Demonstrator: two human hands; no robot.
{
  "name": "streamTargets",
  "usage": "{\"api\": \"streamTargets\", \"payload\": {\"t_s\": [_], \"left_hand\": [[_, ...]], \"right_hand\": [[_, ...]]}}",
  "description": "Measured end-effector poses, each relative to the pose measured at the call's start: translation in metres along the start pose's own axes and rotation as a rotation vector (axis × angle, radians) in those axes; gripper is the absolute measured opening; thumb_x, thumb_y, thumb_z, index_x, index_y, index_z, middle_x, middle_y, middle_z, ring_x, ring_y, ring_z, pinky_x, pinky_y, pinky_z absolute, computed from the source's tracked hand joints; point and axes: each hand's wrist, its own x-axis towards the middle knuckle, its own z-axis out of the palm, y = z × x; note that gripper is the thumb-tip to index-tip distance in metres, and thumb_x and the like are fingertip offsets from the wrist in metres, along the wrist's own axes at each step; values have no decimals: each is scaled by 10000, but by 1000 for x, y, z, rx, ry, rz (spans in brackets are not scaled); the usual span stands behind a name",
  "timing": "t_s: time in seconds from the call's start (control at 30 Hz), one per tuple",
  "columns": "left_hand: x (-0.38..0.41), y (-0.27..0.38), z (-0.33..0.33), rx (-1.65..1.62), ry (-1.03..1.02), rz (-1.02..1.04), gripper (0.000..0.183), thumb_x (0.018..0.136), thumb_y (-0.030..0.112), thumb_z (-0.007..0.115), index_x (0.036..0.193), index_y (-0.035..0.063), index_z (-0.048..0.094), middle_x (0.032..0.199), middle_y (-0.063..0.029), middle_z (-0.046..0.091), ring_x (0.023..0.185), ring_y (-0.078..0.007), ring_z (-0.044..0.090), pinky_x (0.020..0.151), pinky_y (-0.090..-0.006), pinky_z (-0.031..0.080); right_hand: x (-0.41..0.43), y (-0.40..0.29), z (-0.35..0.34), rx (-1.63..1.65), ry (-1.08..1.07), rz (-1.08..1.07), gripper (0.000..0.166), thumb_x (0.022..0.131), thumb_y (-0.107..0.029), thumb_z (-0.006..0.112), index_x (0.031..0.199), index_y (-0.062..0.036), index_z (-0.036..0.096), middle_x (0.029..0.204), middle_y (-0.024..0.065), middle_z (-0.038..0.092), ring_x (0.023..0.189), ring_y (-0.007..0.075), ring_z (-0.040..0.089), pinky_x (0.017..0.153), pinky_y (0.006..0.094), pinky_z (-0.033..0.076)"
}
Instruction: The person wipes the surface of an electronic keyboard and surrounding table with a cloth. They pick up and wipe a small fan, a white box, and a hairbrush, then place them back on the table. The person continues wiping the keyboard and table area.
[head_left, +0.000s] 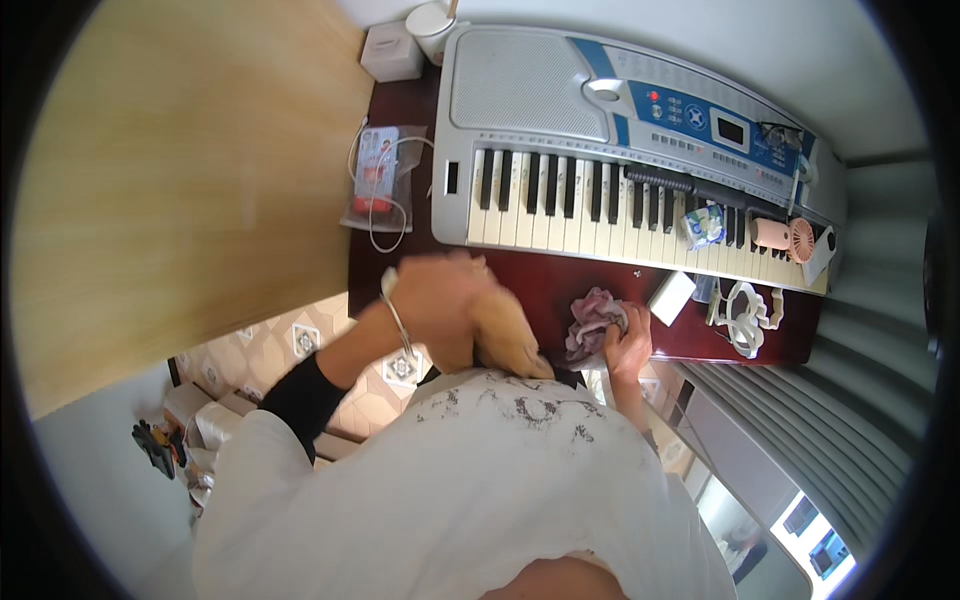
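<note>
My right hand (630, 346) grips a crumpled purple-grey cloth (594, 324) at the front edge of a dark red glossy table (536, 281). My left hand (442, 307), blurred and with a bangle at its wrist, is over the table's front edge at the left. A tan, furry-looking thing (510, 334) lies against it, close to my shirt; what it is and whether my fingers hold it I cannot tell. Behind both hands stands a silver electronic keyboard (525, 82). On its keys lie a small tissue pack (703, 226), a pink handheld fan (784, 236) and a black rod with a ribbed grip (660, 178).
Right of the cloth lie a white box (673, 298) and a white strap-like object (744, 322). A phone-like item in a plastic bag (375, 169) with a white cable lies at the left. White containers (392, 52) stand behind it. A wooden panel (195, 187) borders the left, curtains (862, 375) the right.
</note>
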Motion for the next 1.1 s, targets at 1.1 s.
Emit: {"api": "streamTargets", "payload": {"t_s": [1.1], "left_hand": [[219, 71, -78, 449, 519, 343, 568, 634, 351, 767, 1149, 160, 627, 1234, -115, 533, 1137, -324, 512, 932, -414, 454]], "right_hand": [[-4, 7, -1, 70, 35, -36, 327, 673, -86, 540, 982, -99, 645, 1035, 113, 603, 909, 336, 606, 769, 415, 514]]}}
